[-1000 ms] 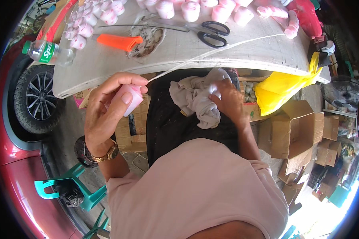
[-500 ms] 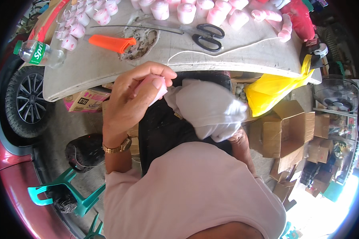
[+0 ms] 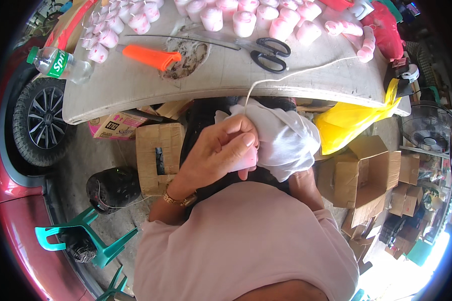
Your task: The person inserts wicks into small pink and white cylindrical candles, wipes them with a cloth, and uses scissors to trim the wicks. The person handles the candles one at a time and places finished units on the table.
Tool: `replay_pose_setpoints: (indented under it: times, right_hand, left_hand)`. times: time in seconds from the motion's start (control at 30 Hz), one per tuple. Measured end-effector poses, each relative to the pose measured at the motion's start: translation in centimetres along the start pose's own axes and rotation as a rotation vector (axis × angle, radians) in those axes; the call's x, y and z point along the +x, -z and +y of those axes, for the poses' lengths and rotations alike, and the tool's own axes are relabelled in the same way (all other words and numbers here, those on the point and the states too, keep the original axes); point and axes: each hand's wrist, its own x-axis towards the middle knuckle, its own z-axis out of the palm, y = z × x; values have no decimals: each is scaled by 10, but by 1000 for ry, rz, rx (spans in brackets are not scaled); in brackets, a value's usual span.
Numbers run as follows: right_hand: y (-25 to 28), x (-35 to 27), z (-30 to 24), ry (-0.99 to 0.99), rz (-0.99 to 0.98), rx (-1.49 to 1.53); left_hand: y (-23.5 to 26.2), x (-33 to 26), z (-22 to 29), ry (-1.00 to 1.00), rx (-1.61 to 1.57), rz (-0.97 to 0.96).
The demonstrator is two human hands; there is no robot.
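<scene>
My left hand, a gold watch at its wrist, is closed around a small pink candle in front of my chest. A thin white cord crosses the table and drops over its edge towards this hand; whether it joins the candle I cannot tell. Bunched white cloth lies beside the candle, covering the fingers of my right hand, of which little beyond the wrist shows. Rows of pink and white candles stand on the table, nearest its far side. Black scissors lie before them.
An orange-handled tool, a thin dark rod and a plastic bottle are on the table's left. From its right edge hangs a yellow bag. Cardboard boxes are at right; a green chair and car wheel at left.
My left hand has come down and to the right with the candle, closer to the cloth. The cloth, blurred before, is now steadier. The cord's near end has shifted right. The view has turned slightly.
</scene>
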Motion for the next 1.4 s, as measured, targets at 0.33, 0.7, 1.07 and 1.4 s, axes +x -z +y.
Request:
replay_pose_setpoints:
  times: [0.33, 0.7, 1.07, 1.4]
  right_hand:
    - [-4, 30, -25, 143, 68, 50]
    - [-1, 37, -39, 5, 239, 373]
    - [0, 30, -41, 163, 177, 42]
    - [-2, 20, -37, 109, 218, 124]
  left_hand:
    - [19, -14, -6, 16, -77, -20]
    - [15, -8, -14, -246, -485, 172]
    - [-10, 10, -18, -416, 157, 335]
    - [-8, 8, -19, -388, 151, 322]
